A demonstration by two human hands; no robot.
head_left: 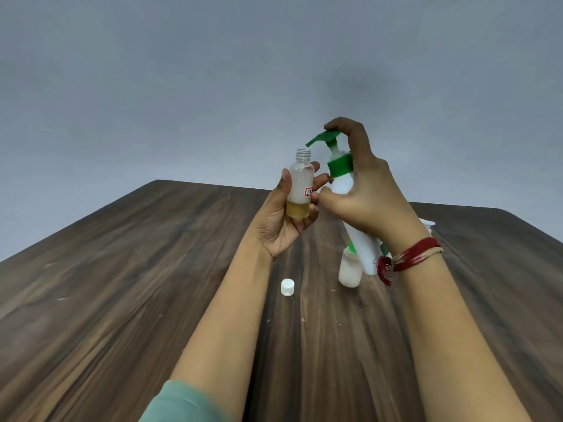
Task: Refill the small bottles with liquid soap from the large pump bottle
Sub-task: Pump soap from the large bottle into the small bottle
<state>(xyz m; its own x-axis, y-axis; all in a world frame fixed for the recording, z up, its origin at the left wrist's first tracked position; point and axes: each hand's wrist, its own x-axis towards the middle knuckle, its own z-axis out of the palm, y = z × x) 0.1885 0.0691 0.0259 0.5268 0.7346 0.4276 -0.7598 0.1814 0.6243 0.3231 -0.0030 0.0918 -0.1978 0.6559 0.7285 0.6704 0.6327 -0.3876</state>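
Centre frame: left grip (283,220) clamped round uncapped small bottle (301,184), roughly a quarter full. Right grip (365,190) wraps large pump bottle (341,181), forefinger on pump head (324,137), nozzle just above the mouth. Cap (287,287) lies on tabletop (122,284). Filling judged incomplete; capping outstanding.

The right hand (368,202) hides the middle of the large pump bottle (341,182), its wrist covers most of a white object (428,223) near the worktop's (122,269) far right edge, and the small bottle's (300,184) red label (308,191) is partly covered and unreadable.
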